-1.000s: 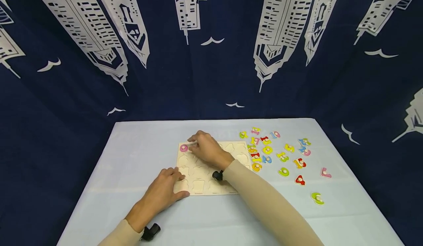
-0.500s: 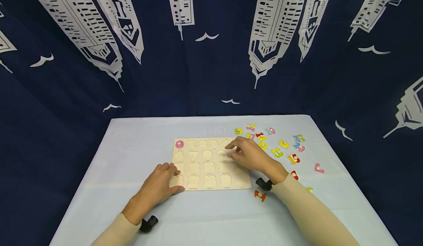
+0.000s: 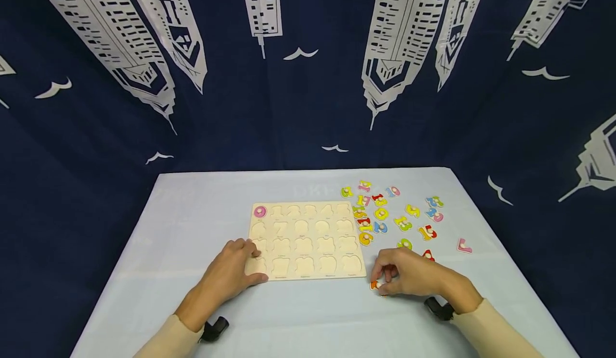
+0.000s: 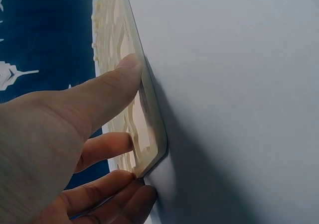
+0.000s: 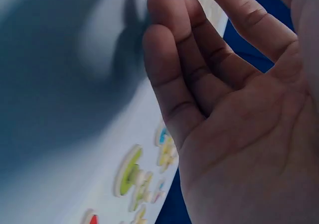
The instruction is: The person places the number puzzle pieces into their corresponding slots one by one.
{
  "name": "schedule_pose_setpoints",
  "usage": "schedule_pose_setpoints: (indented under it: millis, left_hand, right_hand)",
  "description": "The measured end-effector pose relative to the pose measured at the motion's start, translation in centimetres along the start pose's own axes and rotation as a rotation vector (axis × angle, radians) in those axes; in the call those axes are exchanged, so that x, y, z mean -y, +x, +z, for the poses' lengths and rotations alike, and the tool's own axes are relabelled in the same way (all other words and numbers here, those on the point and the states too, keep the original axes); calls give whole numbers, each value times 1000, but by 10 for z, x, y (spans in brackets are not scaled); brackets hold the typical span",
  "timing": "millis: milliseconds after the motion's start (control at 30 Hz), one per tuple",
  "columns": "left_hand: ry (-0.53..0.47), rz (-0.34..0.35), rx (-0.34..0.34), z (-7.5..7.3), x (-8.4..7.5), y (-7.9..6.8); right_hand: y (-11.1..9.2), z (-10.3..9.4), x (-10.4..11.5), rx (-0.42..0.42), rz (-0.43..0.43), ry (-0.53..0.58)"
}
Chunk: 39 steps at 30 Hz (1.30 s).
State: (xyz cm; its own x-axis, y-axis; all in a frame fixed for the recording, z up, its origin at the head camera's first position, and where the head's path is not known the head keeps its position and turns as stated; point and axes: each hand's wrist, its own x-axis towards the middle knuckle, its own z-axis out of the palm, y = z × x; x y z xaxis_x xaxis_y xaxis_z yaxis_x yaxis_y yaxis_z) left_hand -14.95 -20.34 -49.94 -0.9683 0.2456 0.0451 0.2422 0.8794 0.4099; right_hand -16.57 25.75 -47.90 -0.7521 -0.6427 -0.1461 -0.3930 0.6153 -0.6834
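Note:
A pale wooden puzzle board (image 3: 291,232) with shaped recesses lies on the white table, and a pink zero piece (image 3: 260,211) sits in its top left recess. My left hand (image 3: 231,264) rests at the board's lower left corner; the left wrist view shows the thumb (image 4: 117,82) along the edge and other fingers by the corner. Off the board's lower right corner, my right hand (image 3: 411,272) has thumb and fingertips around a small orange-red puzzle piece (image 3: 374,285) on the table. Fingers partly hide that piece, so whether they pinch it is unclear.
Several coloured number pieces lie right of the board, including a yellow piece (image 3: 380,213), a red-and-yellow one (image 3: 427,232) and a pink one (image 3: 464,246). A red piece (image 3: 428,255) is partly behind my right hand. A dark blue printed cloth (image 3: 289,107) hangs behind the table.
My right hand has moved from the board's top left, across its upper right, down to the orange-red piece. My left hand has stayed at the corner. The head view has shifted slightly.

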Motion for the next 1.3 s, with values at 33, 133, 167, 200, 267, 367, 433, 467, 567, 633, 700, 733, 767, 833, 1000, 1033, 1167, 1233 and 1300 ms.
schedule_pose_setpoints:
  millis: [33,133,167,200,267,367,433,467,567,633,700,733,767,833,1000,1033,1167,1233,1300]
  left_hand:
    - [-1,2,-1,0,0,0]
    - [-5,8,-3,-1,-1,1]
    - [-7,11,-6,-1,-2,2]
    - [-10,14,-7,-2,-2,2]
    - [-11,20,-12,-2,-3,3]
    - [-11,22,-12,-4,-4,3]
    - [-8,18,-6,-4,-4,3]
    - [-7,15,-4,-4,-4,3]
    - [-1,18,-6,-4,-4,3]
    - [1,19,-8,-5,-3,3]
    - [3,16,-4,-6,-3,2]
    - [5,14,0,-6,-4,2]
    - [7,13,4,-6,-4,2]
    - [15,14,11,-6,-4,1]
    - [32,26,13,-6,-5,1]
    - [34,26,14,-7,-5,0]
    - [41,22,31,-7,-5,0]
    - [39,26,34,-7,-4,0]
    - [36,36,33,-6,-4,1]
  right_hand:
    - [-2,2,-1,8,0,6]
    - [-5,6,-3,9,2,4]
    - [-5,6,-4,7,5,2]
    - [-5,6,-4,5,9,-2]
    - [-5,5,-4,-1,15,-13]
    - [-4,1,-1,-9,11,-39]
    - [-2,-4,2,-24,-2,-59]
    - [0,-6,5,-36,-13,-69]
    - [11,-13,12,-89,-54,-110]
    - [23,-16,16,-130,-102,-132]
    - [38,-17,21,-161,-144,-138]
    - [47,-17,23,-178,-159,-133]
    - [57,-17,26,-192,-172,-123]
    - [78,-15,30,-222,-190,-104]
    - [134,-6,46,-302,-209,-59]
    - [146,-3,49,-312,-200,-55]
    - [189,12,61,-335,-144,-57]
    - [208,20,67,-345,-111,-59]
    - [225,27,70,-351,-92,-51]
